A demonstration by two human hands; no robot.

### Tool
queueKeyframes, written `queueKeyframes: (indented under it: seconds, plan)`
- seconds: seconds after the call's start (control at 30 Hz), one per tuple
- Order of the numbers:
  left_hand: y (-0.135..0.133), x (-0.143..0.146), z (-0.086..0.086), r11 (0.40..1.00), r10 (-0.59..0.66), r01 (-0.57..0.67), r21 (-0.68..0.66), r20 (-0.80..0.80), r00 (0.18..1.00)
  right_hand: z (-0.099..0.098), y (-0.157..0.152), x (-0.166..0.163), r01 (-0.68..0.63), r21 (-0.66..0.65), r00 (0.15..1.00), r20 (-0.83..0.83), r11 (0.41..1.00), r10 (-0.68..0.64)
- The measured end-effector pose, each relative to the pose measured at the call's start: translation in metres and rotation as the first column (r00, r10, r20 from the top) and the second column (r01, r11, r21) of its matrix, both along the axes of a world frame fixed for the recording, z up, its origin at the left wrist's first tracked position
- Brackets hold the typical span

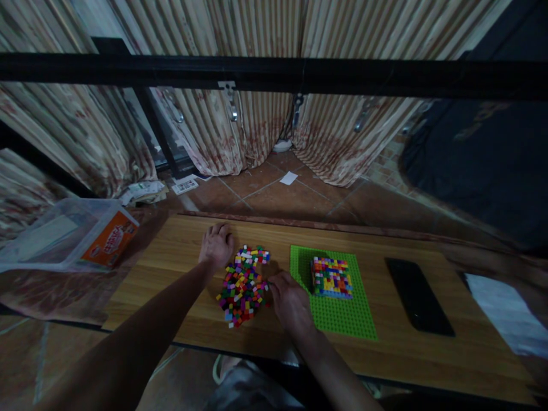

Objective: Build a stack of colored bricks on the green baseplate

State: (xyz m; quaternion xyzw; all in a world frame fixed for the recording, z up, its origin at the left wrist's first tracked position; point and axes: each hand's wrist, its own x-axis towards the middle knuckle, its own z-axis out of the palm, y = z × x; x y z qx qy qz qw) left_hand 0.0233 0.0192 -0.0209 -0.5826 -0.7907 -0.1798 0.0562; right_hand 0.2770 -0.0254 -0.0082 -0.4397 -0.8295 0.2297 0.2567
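Observation:
A heap of small coloured bricks lies in the middle of the wooden table. My left hand rests on the table at the heap's far left edge, fingers curled loosely, nothing visibly in it. At the heap's right edge my right hand has its fingertips pinched among the bricks; what they grip is too small to make out. To the right lies a green baseplate with a block of stacked multicoloured bricks standing on its far half.
A black phone lies right of the baseplate. A white sheet sits at the far right. A clear plastic box with an orange label stands off the table's left end. Curtains, a black bar and a tiled floor lie beyond.

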Motion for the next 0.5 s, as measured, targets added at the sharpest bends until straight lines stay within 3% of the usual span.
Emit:
queueKeyframes:
  seconds: [0.17, 0.37, 0.5]
  plan:
    - [0.001, -0.001, -0.001, 1.0, -0.008, 0.008, 0.004, 0.014, 1.0, 0.006, -0.021, 0.031, 0.089, -0.133, 0.96, -0.252, 0.987, -0.121]
    - [0.002, -0.002, -0.002, 1.0, -0.005, 0.005, 0.019, 0.006, 1.0, 0.012, -0.027, 0.087, 0.372, -0.283, 0.861, -0.25, 0.884, -0.442]
    - [0.002, -0.003, -0.001, 1.0, -0.019, 0.019, 0.014, -0.009, 1.0, 0.014, -0.011, 0.105, 0.477, -0.252, 0.816, -0.229, 0.842, -0.531]
